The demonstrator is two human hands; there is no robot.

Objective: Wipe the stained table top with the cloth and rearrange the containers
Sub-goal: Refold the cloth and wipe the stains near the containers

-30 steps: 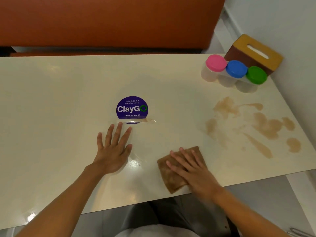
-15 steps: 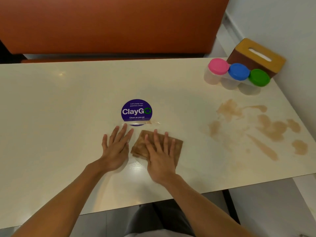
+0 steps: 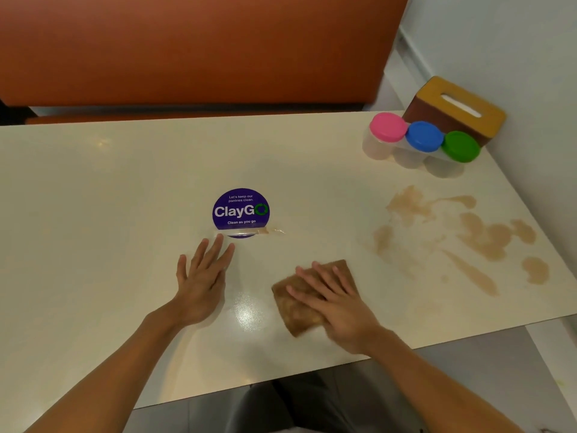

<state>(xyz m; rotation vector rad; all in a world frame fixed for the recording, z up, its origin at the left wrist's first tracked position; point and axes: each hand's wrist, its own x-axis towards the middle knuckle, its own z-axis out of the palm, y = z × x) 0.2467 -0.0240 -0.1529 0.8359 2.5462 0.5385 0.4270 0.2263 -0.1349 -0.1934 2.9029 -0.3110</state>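
Observation:
A brown folded cloth lies flat on the cream table top near its front edge. My right hand presses flat on the cloth, fingers spread. My left hand rests palm down on the bare table left of it, just below a purple round sticker. Brown stains spread across the right part of the table. Three clear containers stand in a row at the back right, with a pink lid, a blue lid and a green lid.
A brown tissue box with a yellow top stands behind the containers against the white wall. An orange bench back runs along the table's far side. My dark-clothed lap shows below the front edge.
My right hand has slid the cloth from beside my left hand back to the right, toward the front edge. My left hand has stayed flat in place.

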